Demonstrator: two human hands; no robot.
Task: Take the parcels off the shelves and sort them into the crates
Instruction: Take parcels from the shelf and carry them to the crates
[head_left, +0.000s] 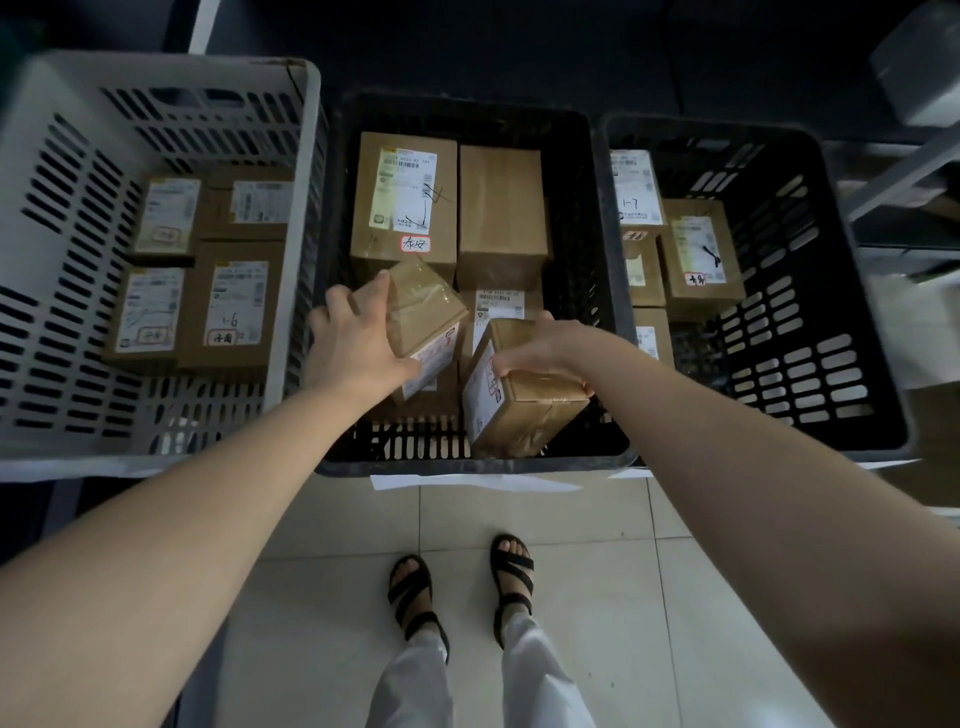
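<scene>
The left grip (358, 338) is closed around a small tilted parcel (426, 312), and the right grip (540, 348) clasps another taped parcel (519, 400), both over the middle black crate (467, 465). Beside it stand a white crate (156, 447) and another black crate (857, 431), each holding labelled boxes.

A floor of pale, glossy square ceramic tiles (587, 597) with thin grey grout lines fills the foreground. Beyond it the room is dim and dark. A grey metal shelf frame (904, 171) crosses the upper right corner.
</scene>
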